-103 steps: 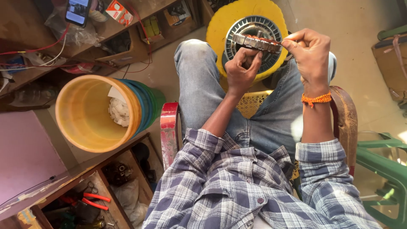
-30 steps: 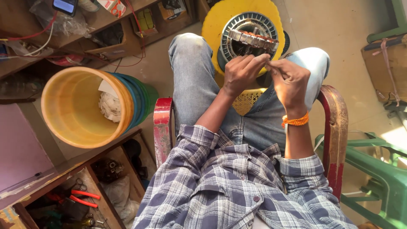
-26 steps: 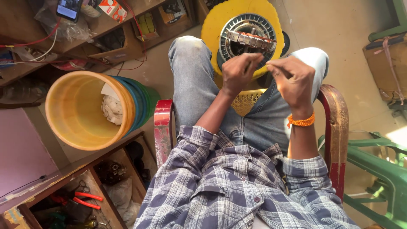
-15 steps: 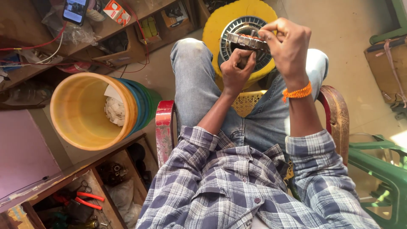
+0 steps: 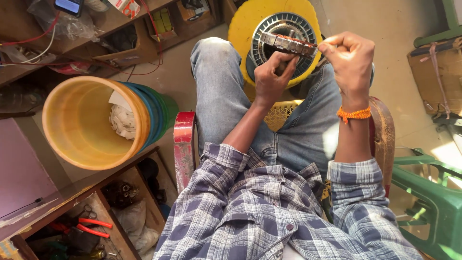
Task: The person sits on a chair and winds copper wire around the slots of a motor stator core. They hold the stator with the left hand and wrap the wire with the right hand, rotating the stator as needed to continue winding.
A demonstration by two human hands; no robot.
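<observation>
the person sits in a chair (image 5: 185,144) with a round metal motor core (image 5: 285,42) propped over the knees, above a yellow disc (image 5: 243,33), so it sits close under the eyes. the left hand (image 5: 272,77) wraps shut around its lower edge to steady it. the right hand (image 5: 350,60) is pinched closed at the rim; what it pinches i cannot tell. stacked buckets (image 5: 96,123) stand beside the left knee, within reach.
</observation>
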